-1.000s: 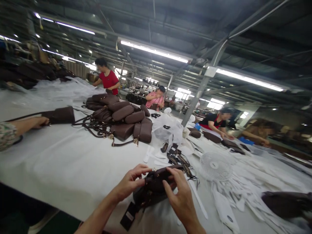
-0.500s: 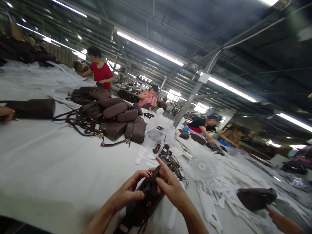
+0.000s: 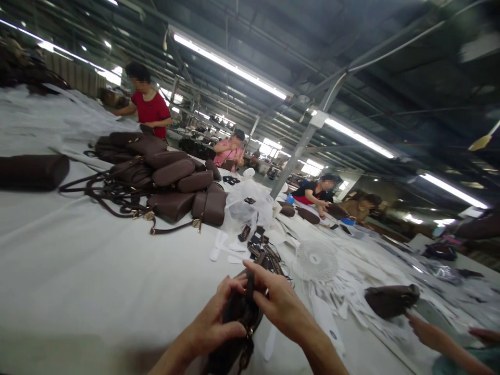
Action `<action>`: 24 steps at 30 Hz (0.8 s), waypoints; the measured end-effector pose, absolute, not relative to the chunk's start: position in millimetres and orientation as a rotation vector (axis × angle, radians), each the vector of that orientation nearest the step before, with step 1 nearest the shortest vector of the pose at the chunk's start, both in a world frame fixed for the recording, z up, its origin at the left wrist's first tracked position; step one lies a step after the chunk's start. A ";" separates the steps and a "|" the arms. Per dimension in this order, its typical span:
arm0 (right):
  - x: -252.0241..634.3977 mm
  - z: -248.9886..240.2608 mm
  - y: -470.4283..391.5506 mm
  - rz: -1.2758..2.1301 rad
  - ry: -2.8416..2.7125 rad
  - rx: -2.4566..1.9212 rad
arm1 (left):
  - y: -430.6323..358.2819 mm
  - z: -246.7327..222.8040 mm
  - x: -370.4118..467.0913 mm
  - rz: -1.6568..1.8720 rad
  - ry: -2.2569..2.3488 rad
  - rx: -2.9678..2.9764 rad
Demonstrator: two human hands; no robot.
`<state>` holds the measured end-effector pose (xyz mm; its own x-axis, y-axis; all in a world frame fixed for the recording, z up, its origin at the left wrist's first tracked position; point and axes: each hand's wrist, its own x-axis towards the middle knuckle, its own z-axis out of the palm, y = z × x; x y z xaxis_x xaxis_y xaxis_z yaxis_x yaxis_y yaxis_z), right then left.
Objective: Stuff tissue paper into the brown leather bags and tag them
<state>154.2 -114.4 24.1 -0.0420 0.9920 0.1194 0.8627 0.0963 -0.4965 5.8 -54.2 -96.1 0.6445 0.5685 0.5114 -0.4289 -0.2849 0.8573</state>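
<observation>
Between my two hands is a dark brown leather handbag (image 3: 230, 351) with gold-coloured fittings, tilted over the near edge of the white table. My left hand (image 3: 213, 323) grips its left side, thumb pressed near a metal fitting. On the other side, my right hand (image 3: 279, 299) pinches the brown strap at the top, its index finger stretched along it. Part of the bag is hidden behind my hands and wrists. Just beyond them lie black and gold hang tags (image 3: 273, 255) with cords.
A heap of brown handbags (image 3: 172, 182) lies ahead to the left, beside a crumpled clear plastic bag (image 3: 248, 203). A white fan (image 3: 315, 259) stands right of the tags, among white strips. At right, a co-worker's hand (image 3: 424, 330) touches another brown bag (image 3: 390, 301). Several people work farther back.
The view has shifted, so most things sit farther left. My right hand has closed in on the strap, which now points up. The co-worker's hand at far left has left the view.
</observation>
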 end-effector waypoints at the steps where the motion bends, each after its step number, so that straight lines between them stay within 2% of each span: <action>1: 151.9 25.5 -115.4 0.327 -1.973 -1.863 | -54.7 -96.3 7.6 0.972 0.141 1.631; 4: 148.6 21.7 -114.9 0.124 -1.794 -2.013 | -55.8 -95.2 11.8 0.981 0.203 1.754; 6: 151.7 12.9 -113.8 0.115 -1.546 -2.061 | -56.5 -93.8 14.1 0.992 0.226 1.833; 11: 166.7 -13.5 -125.6 0.591 -1.006 -1.699 | -56.8 -89.7 18.2 0.994 0.236 1.954; 13: 168.8 -19.1 -134.7 0.630 -0.973 -1.537 | -56.0 -85.9 18.7 0.971 0.229 2.000; 18: 170.3 -24.7 -147.2 0.323 -1.152 -1.520 | -60.9 -77.1 24.1 0.970 0.269 2.155; 24: 169.1 -43.4 -163.0 0.421 -1.066 -1.416 | -82.0 -92.1 36.0 1.216 0.396 2.227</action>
